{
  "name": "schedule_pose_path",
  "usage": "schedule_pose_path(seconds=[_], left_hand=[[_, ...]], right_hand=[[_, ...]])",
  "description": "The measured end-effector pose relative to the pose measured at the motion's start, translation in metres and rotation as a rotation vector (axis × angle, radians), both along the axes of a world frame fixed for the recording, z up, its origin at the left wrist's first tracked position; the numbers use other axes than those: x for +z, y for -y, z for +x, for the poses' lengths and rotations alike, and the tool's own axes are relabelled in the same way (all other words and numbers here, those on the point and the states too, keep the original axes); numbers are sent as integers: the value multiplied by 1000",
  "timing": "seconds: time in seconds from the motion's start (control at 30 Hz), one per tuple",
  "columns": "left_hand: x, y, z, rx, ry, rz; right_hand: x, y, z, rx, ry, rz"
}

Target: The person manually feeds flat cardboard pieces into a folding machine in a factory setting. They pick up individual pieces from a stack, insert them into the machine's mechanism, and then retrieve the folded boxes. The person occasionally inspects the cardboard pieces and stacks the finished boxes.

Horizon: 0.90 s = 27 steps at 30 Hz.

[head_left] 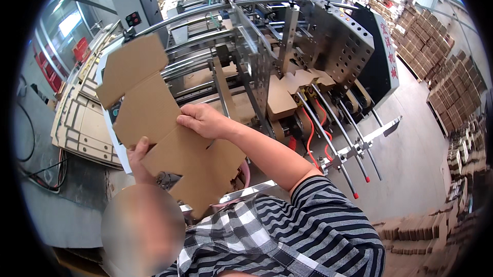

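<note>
A flat brown die-cut cardboard box blank is held up in front of me, its creased panels and flaps unfolded. My left hand grips its left edge, with the thumb on the near face and the other fingers hidden behind it. On the right edge, close to a crease, my right hand pinches the board between thumb and curled fingers. To the right, more cardboard rests in a machine, beside an upright metal plate.
Metal rods with red tips jut from the machine near my right arm, beside orange-red tubes. Wooden die boards lean at the left. Cardboard stacks stand on the far right, and more cardboard lies at the lower right.
</note>
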<state>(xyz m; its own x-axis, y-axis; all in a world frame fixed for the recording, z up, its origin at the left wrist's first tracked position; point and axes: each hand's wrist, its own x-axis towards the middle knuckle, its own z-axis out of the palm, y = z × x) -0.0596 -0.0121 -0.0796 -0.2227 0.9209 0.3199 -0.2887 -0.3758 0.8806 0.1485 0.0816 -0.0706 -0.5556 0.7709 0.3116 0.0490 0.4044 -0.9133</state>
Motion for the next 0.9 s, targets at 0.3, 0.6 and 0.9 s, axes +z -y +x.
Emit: schedule_pose_path(seconds=[0.3, 0.6, 0.9], left_hand=[[32, -39, 57, -277, -130, 279], [-74, -18, 59, -182, -82, -203], [-138, 11, 66, -95, 50, -573]], right_hand=[[9, -23, 210, -766, -529, 233], [-73, -152, 371, -1558, -474, 80], [-200, -244, 353, -1385, -315, -404]])
